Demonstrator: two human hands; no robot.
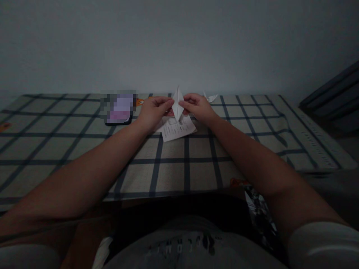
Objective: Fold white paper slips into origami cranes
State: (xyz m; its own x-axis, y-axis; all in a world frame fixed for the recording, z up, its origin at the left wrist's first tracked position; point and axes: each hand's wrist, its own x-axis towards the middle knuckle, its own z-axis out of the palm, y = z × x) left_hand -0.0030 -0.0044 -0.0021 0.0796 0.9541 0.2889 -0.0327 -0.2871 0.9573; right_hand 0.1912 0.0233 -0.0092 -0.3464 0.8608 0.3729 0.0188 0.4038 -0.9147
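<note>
A folded white paper piece (178,104), kite-shaped with a crease down its middle, stands upright between my two hands. My left hand (153,111) pinches its left edge between thumb and fingers. On the opposite edge, my right hand (198,107) grips it the same way. Beneath the folded paper lies a printed sheet or booklet (178,131) with small drawings and text, partly covered by my hands. Just behind my right hand sits another folded white paper shape (212,98) with pointed ends.
A checked tablecloth (171,168) covers the table. Left of my hands lies a phone-like object (119,112) with a blurred-out surface. A plain wall (179,45) rises behind the table's far edge. Dark slatted furniture (333,97) stands at the right.
</note>
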